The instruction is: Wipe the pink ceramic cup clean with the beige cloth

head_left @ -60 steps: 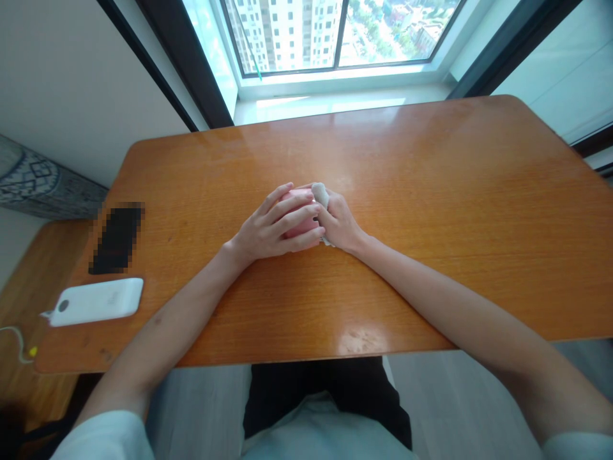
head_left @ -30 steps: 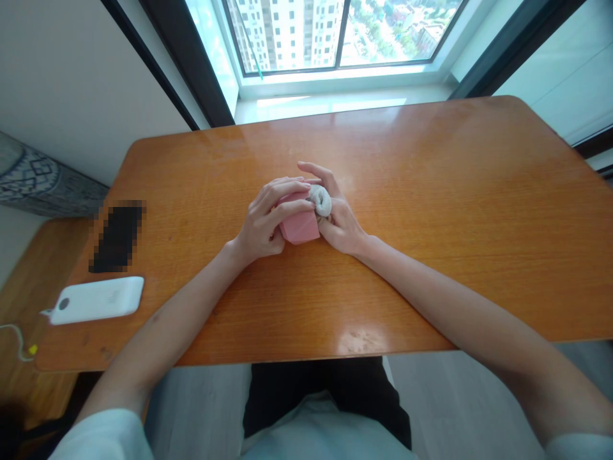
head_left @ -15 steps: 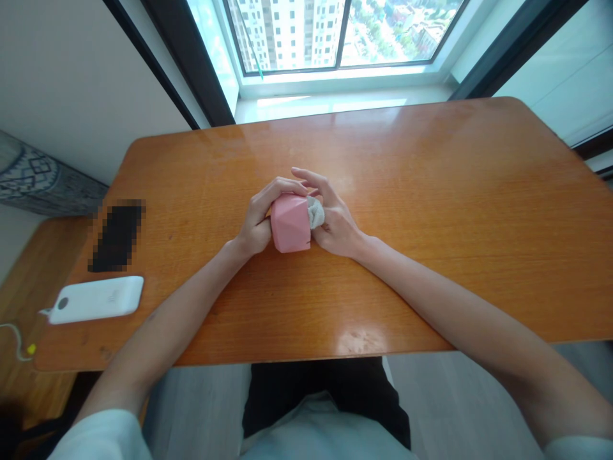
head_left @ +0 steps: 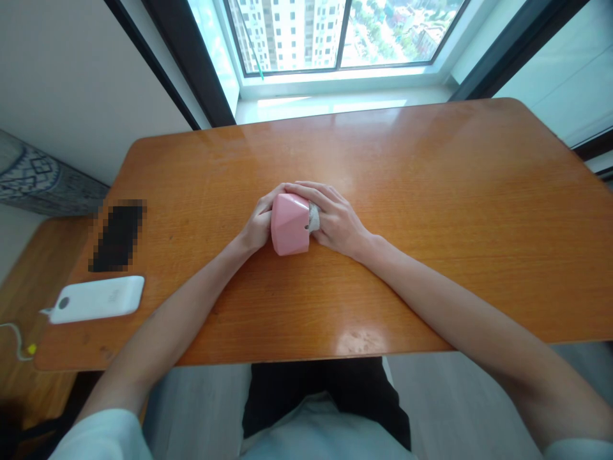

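A pink, many-faceted object [head_left: 290, 225] is between my hands over the middle of the wooden table [head_left: 431, 211]. My left hand [head_left: 260, 220] grips its left and far side, with some fingers hidden behind it. On its right side a light grey cloth [head_left: 313, 218] is bunched. My right hand [head_left: 338, 217] presses that cloth against the object, its fingers reaching over the top far edge. A small dark spot shows on the right edge of the pink object. Its kind and its right face cannot be made out.
A white device [head_left: 98, 299] with a cable lies near the table's left front corner. Behind it is a dark blurred-out rectangle [head_left: 117, 236]. A window [head_left: 335, 38] stands beyond the far table edge, and patterned fabric [head_left: 38, 172] hangs at the left.
My right fingers, raised before, have come down over the top of the pink object. The object has turned slightly, and the dark spot now shows. My left fingers have shifted back behind it.
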`<action>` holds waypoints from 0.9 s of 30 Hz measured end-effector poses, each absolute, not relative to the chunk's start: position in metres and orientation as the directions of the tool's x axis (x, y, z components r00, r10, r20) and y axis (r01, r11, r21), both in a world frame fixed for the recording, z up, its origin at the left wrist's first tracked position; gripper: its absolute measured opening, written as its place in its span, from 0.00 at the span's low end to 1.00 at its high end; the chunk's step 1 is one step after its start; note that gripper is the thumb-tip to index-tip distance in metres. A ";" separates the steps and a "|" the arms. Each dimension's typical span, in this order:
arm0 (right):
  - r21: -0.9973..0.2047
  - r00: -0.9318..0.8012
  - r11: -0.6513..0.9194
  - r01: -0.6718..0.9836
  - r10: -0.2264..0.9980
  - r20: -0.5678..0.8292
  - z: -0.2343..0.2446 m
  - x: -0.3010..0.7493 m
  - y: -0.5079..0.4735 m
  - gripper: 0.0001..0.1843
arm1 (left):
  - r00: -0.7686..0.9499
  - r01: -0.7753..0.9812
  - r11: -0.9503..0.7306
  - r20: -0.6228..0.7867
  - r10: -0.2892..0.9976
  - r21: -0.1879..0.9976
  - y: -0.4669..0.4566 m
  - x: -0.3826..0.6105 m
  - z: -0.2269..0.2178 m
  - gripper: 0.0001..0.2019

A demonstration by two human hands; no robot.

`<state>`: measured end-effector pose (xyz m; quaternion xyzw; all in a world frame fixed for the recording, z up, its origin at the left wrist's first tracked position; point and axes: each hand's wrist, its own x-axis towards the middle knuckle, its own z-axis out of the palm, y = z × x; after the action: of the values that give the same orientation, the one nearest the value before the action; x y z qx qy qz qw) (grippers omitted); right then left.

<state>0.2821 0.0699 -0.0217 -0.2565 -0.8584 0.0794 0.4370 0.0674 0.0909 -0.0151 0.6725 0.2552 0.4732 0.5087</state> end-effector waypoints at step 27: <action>-0.823 -0.105 0.498 0.275 0.866 0.489 -0.005 0.281 0.070 0.11 | 0.611 0.226 -0.884 0.648 0.455 0.408 0.096 0.061 -0.037 0.42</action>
<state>0.2805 0.0702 -0.0051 -0.4144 -0.6881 0.2816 0.5249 0.0614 0.0962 -0.0368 0.8858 0.1923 0.3970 0.1442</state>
